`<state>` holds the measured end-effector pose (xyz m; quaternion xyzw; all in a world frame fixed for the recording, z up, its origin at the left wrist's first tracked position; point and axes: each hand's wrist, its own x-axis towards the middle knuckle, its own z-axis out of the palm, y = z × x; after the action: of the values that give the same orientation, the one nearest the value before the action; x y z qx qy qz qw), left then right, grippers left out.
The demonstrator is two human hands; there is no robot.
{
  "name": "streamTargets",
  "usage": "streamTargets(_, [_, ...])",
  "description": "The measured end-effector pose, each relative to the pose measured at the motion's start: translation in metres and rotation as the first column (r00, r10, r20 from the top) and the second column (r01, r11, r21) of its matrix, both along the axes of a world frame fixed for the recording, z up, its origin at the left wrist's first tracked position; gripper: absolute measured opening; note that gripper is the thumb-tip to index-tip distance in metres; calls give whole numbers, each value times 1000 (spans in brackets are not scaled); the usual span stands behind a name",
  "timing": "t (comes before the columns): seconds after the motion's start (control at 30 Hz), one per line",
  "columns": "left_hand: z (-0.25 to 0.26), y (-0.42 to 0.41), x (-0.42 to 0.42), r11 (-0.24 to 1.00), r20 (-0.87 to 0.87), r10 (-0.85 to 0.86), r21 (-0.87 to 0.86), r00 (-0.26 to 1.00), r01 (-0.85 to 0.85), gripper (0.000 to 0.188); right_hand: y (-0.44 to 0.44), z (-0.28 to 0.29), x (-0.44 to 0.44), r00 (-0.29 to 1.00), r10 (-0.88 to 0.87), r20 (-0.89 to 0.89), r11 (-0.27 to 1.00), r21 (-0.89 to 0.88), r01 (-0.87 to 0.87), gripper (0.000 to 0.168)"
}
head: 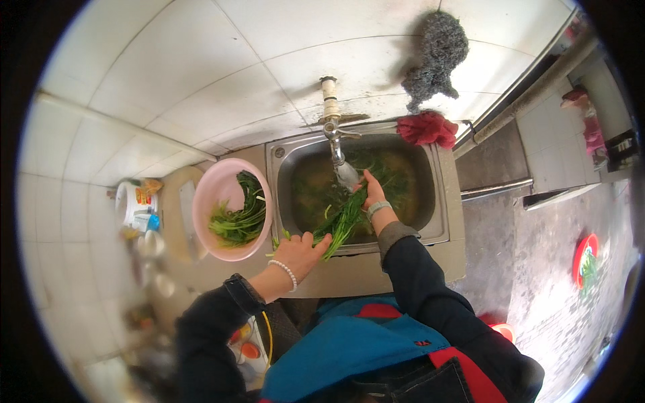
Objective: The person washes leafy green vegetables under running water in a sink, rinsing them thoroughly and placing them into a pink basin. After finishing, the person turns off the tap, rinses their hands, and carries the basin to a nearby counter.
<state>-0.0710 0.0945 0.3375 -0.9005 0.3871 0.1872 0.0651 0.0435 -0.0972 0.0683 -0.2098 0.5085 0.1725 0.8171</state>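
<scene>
A bunch of long-stemmed leafy greens point(338, 221) stretches between my hands above the front of a steel sink point(442, 211). My left hand point(298, 254) grips its stem end near the sink's front rim. Around the leafy end is my right hand point(373, 191), close under the stream from the tap point(333, 137). Running water point(346, 175) falls beside my right fingers. More loose greens point(398, 174) float in the murky water in the basin. To the left, a pink plastic basin point(198, 214) holds another bunch of greens point(242, 216).
A red cloth point(428, 129) lies on the sink's back right corner. A dark fibrous scrubber point(439, 53) hangs on the tiled wall. Left of the pink basin are a cutting board point(174, 221) and a white tub point(132, 199). A red basin point(579, 262) with greens stands on the floor at right.
</scene>
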Motion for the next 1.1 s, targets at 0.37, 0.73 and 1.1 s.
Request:
streamTargets(0.37, [53,75,28,983,-27,182,-28,983,-183,57,36,45,-9,998,8,55,1000,-25,-7,21])
streamTargets(0.73, [65,248,50,980,317,200,-50,927,-195,47,190,198,21,568,197,799,980,-177,-91,13])
streamTargets(1.1, [-88,276,33,966,152,10,256,988,-49,47,235,170,30,-44,997,66,76,-957,281,37])
